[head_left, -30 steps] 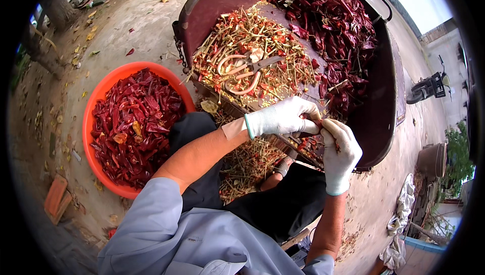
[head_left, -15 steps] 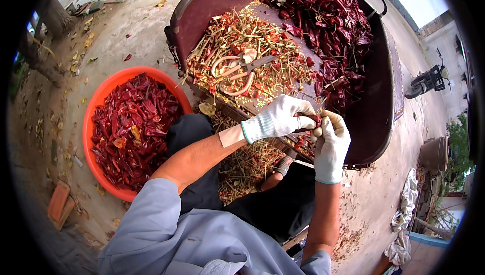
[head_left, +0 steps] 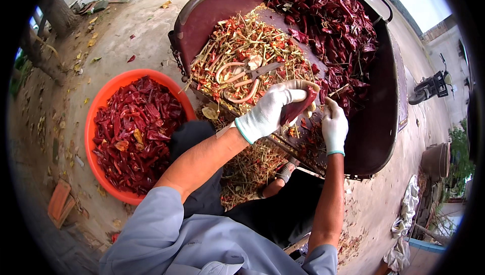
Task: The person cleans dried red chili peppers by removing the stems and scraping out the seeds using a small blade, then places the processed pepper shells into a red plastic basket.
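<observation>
My left hand, in a white knit glove, grips a dark red dried chili pepper over the cart's near edge. To its right is my gloved right hand, apart from the pepper, its fingers loosely spread with nothing visible in them. Beyond both hands, the maroon cart bed bears a heap of dried chilies at the far right. Towards its left lies a pile of cut stems and seeds, with pink-handled scissors resting on top.
An orange basin full of red chilies stands on the ground to my left. More stems lie below the cart, between my legs. A brick sits at the lower left, and a parked motorbike stands at the far right.
My hands have come apart. The left has turned up with the chili, showing more of it, while the right has let go and moved slightly down. The whole view has shifted a little.
</observation>
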